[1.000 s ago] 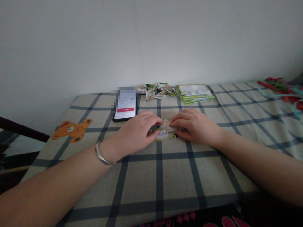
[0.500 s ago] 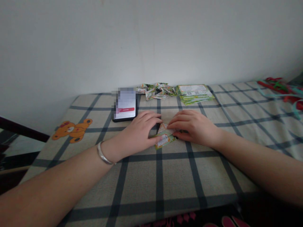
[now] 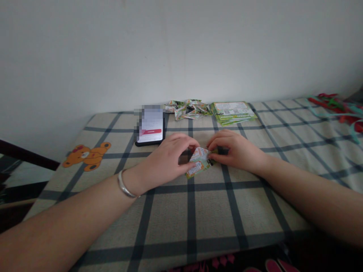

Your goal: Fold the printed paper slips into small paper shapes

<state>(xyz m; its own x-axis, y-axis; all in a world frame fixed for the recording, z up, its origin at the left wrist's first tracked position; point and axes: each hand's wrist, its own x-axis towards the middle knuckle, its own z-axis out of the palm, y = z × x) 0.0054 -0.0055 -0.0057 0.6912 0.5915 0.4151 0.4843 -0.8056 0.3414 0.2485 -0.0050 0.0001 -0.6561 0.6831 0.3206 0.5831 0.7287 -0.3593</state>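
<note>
A small printed paper card (image 3: pixel 199 161), green and white and partly folded, lies on the checked cloth between my hands. My left hand (image 3: pixel 177 153), with a silver bangle at the wrist, holds its left side, the thumb on top and the fingers curled behind. At the card's right edge, my right hand (image 3: pixel 231 150) pinches a corner between thumb and fingers. Part of the card is hidden by my fingertips. Beyond my hands lie several folded paper pieces (image 3: pixel 191 110) in the same print. A stack of flat printed cards (image 3: pixel 234 111) sits beside them.
A phone (image 3: pixel 151 126) with a lit, partly blurred screen lies left of the folded pieces. Red, green and pale blue strips (image 3: pixel 340 109) are heaped at the far right. A teddy bear picture (image 3: pixel 87 155) shows on the tablecloth (image 3: pixel 167 223) at left. A wall rises behind.
My right hand has drawn back slightly to the right, and more of the card's upper part shows. My left fingers have curled more behind the card.
</note>
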